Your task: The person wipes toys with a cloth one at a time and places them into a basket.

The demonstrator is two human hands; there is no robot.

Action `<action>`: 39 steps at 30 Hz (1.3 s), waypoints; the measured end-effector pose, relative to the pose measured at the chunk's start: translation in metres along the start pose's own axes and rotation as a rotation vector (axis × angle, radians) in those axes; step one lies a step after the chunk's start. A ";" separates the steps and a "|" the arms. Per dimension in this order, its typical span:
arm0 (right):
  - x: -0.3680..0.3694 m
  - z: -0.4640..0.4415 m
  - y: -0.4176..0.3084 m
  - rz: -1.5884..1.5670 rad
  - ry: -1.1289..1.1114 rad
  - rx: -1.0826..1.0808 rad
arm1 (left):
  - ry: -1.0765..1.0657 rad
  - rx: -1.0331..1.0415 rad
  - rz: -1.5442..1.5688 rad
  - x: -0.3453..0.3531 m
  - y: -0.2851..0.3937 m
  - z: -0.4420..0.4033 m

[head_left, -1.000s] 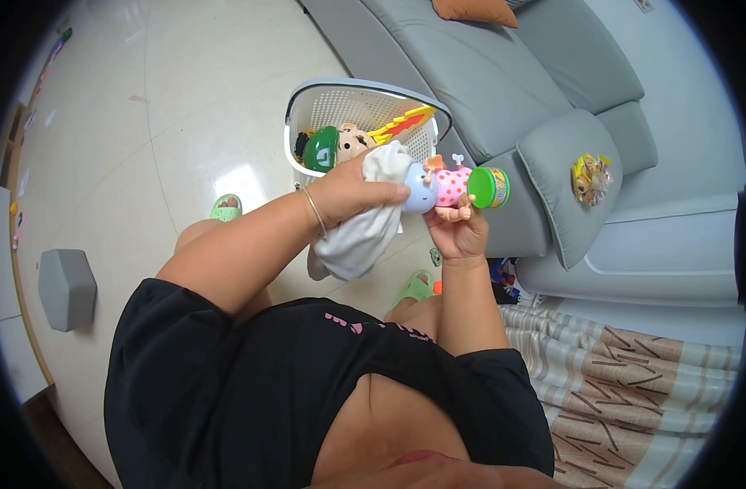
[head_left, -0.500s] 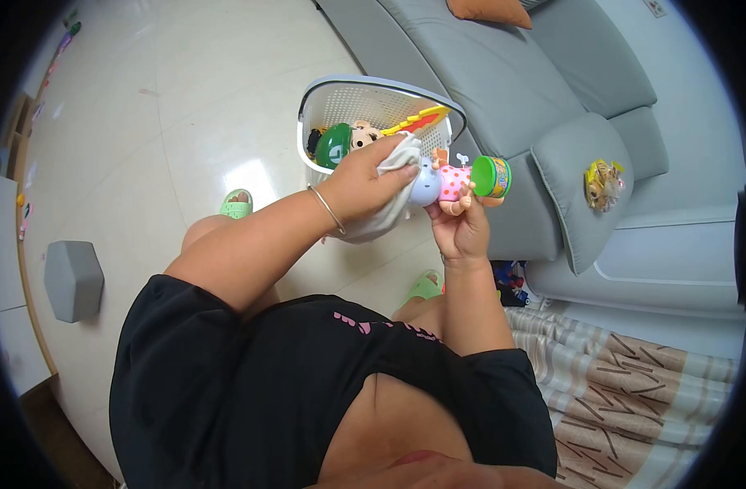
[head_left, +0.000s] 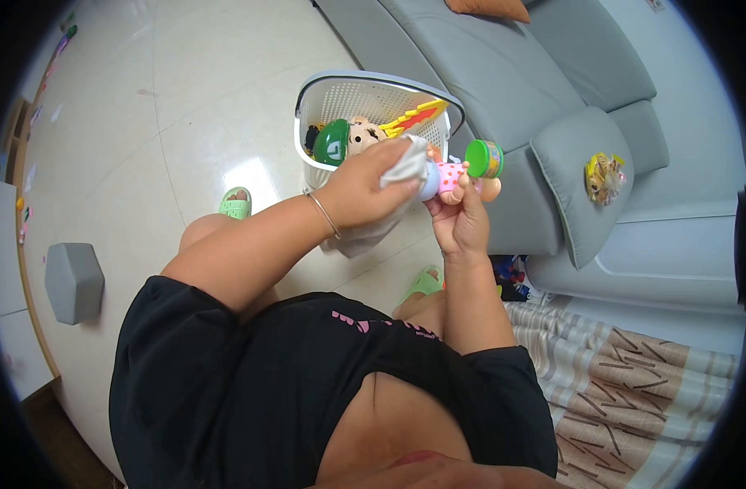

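My left hand (head_left: 363, 186) is closed on a white cloth (head_left: 404, 168), which is pressed against the blue end of a toy figure. The rest of the cloth hangs down below my left hand. My right hand (head_left: 463, 222) grips the toy figure (head_left: 450, 178), which has a pink body with red dots and a green drum-like part (head_left: 485, 159) at its right end. Behind my hands stands a white perforated basket (head_left: 348, 88). Inside it are a toy head with a green cap (head_left: 332, 142) and a yellow and red toy (head_left: 422, 117).
A grey sofa (head_left: 479, 73) runs along the right, with an orange cushion (head_left: 491, 9) and a yellow packet (head_left: 604, 179) on it. A grey hexagonal stool (head_left: 75, 283) stands at the left. A patterned curtain (head_left: 626, 391) hangs at the lower right.
The cloth and my left hand have moved further over the blue end of the toy, which is now mostly covered. The toy has turned in my right hand, and its green part sits slightly higher.
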State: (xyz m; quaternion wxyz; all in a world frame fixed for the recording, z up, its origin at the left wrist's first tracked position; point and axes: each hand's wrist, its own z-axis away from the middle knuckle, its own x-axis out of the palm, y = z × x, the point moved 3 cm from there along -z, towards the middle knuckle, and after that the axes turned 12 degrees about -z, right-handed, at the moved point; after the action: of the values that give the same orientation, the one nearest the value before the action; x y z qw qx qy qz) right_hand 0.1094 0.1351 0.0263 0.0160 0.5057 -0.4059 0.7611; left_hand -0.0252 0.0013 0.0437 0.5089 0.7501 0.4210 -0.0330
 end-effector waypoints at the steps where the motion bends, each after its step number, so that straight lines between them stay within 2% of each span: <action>1: 0.000 0.001 0.001 -0.002 0.002 0.001 | 0.014 0.046 -0.105 0.002 0.007 0.002; 2: 0.002 0.002 0.003 -0.001 -0.021 -0.003 | 0.012 0.044 -0.106 0.001 0.010 0.003; 4: 0.007 0.005 0.004 -0.001 -0.043 -0.009 | -0.138 -0.085 -0.256 0.001 0.011 0.002; 7: 0.012 0.007 0.003 0.092 -0.020 -0.048 | -0.197 -0.091 -0.218 -0.005 0.012 -0.003; 11: 0.009 0.006 0.005 0.101 -0.040 -0.026 | -0.106 -0.059 -0.180 -0.004 0.002 -0.003; 15: 0.015 0.009 0.009 0.194 0.049 -0.036 | -0.064 -0.189 0.037 -0.004 -0.008 -0.006; 17: 0.016 0.007 0.009 0.196 0.024 -0.038 | -0.060 -0.225 0.102 -0.003 -0.011 -0.005; 19: 0.015 0.006 0.010 0.194 0.001 -0.040 | -0.067 -0.089 -0.118 -0.004 -0.006 -0.001; 20: 0.013 0.006 0.010 0.246 0.032 -0.074 | -0.070 -0.089 -0.119 -0.004 -0.004 0.001; 22: 0.005 0.002 0.011 0.294 0.066 -0.108 | -0.155 0.038 -0.312 -0.002 0.011 0.005; 24: -0.006 -0.002 0.012 0.314 -0.046 -0.125 | -0.231 0.000 -0.395 -0.003 0.017 0.006; 26: -0.009 -0.002 0.011 0.312 -0.034 -0.107 | -0.299 0.005 -0.531 -0.003 0.020 0.006; 28: 0.006 0.002 0.012 0.315 -0.026 -0.086 | -0.289 0.006 -0.567 -0.006 0.020 0.004; 30: 0.028 0.010 0.005 0.442 -0.126 -0.273 | -0.270 0.006 -0.603 -0.009 0.020 0.002; 32: 0.022 0.007 0.005 0.488 -0.161 -0.305 | -0.309 -0.126 -0.575 -0.010 0.016 0.001; 36: 0.016 0.003 0.005 0.545 -0.231 -0.369 | -0.282 -0.146 -0.519 -0.014 0.013 0.003; 39: 0.023 0.006 0.004 0.469 -0.153 -0.351 | -0.323 -0.123 -0.525 -0.015 0.014 0.008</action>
State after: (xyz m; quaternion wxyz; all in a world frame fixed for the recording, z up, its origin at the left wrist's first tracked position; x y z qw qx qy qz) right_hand 0.1010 0.1198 0.0433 -0.1035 0.4436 -0.6368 0.6221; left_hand -0.0229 -0.0158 0.0573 0.5876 0.5686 0.5154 -0.2563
